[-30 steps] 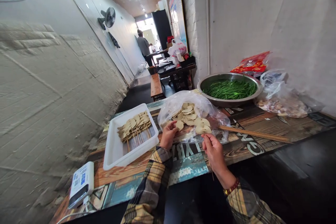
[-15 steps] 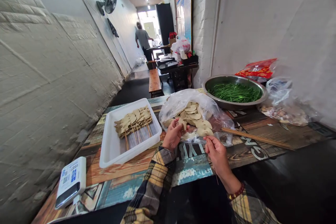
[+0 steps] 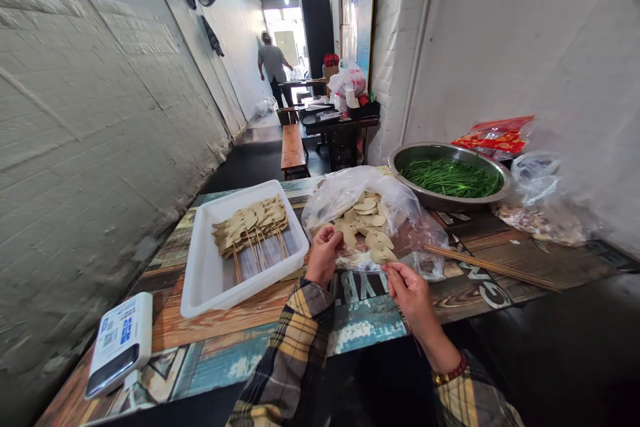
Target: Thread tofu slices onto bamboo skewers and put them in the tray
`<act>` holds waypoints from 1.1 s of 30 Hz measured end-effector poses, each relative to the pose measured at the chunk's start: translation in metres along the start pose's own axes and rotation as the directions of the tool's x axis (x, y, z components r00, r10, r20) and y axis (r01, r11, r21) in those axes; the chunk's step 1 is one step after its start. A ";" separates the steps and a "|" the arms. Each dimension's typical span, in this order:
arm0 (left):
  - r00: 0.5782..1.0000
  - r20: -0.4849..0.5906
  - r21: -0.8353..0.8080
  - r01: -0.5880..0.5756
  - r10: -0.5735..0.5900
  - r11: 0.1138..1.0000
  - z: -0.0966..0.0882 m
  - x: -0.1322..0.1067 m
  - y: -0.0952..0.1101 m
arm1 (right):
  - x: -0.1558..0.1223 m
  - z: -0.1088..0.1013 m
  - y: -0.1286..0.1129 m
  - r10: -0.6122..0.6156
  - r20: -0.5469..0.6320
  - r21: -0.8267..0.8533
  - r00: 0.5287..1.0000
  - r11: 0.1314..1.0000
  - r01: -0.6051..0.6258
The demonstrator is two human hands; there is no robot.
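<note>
My right hand (image 3: 411, 290) is closed on a thin wooden skewer whose lower end hangs below the fist. Flat beige food slices (image 3: 381, 248) are threaded at its upper end, over the plastic bag's near edge. Closed at the fingertips, my left hand (image 3: 323, 257) pinches the edge of another beige slice (image 3: 346, 232). Behind both hands, a clear plastic bag (image 3: 327, 193) lies spread with a heap of loose slices (image 3: 367, 208) in it. To the left, a white tray (image 3: 197, 280) contains several loaded skewers (image 3: 253, 227) lying side by side.
Bare wooden skewers (image 3: 493, 267) lie right of the bag. Behind them stand a metal basin (image 3: 450, 203) of green stalks, a red package (image 3: 500, 137) and a knotted plastic bag (image 3: 543, 207). A white device (image 3: 120, 340) sits front left. A person (image 3: 273, 65) stands far back.
My right hand has shifted slightly left with the loaded skewer, and its slices tilt lower. My left hand has moved slightly left. The camera view has shifted a little.
</note>
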State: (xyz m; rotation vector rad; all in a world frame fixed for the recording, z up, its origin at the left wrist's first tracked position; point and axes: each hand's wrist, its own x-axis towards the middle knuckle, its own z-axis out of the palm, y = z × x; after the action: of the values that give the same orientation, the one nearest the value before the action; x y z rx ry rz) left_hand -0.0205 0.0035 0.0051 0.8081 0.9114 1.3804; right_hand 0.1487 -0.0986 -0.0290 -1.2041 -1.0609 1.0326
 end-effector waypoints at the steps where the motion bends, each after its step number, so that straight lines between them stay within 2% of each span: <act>1: 1.000 -0.008 -0.031 0.013 -0.013 0.999 0.000 0.000 0.000 | -0.001 0.000 -0.001 0.012 0.030 0.008 0.999 1.000 -0.012; 5: 0.998 -0.020 -0.099 0.058 -0.060 0.993 0.000 -0.001 0.001 | -0.007 0.004 -0.003 0.062 0.135 0.016 0.989 0.998 -0.065; 11: 0.992 0.069 -0.128 0.112 -0.104 0.985 0.001 -0.002 0.001 | -0.014 0.011 -0.004 -0.024 0.242 -0.065 0.970 0.997 0.041; 21: 0.984 0.115 -0.087 0.145 -0.134 0.986 0.000 -0.005 -0.001 | -0.010 0.013 0.000 -0.017 0.195 -0.076 0.981 0.997 0.032; 25: 0.988 0.104 -0.055 0.116 -0.110 0.992 -0.001 -0.005 -0.002 | -0.012 0.014 -0.005 -0.006 0.184 -0.056 0.983 0.998 0.017; 33: 0.991 0.093 -0.102 0.106 -0.096 0.989 0.004 -0.008 0.003 | -0.011 0.013 -0.007 -0.001 0.169 -0.086 0.986 0.996 0.016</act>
State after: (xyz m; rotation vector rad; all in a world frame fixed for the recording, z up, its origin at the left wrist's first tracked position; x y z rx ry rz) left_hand -0.0185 -0.0042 0.0098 0.7258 0.7928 1.2841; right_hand 0.1337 -0.1076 -0.0218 -1.1962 -1.2526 1.1062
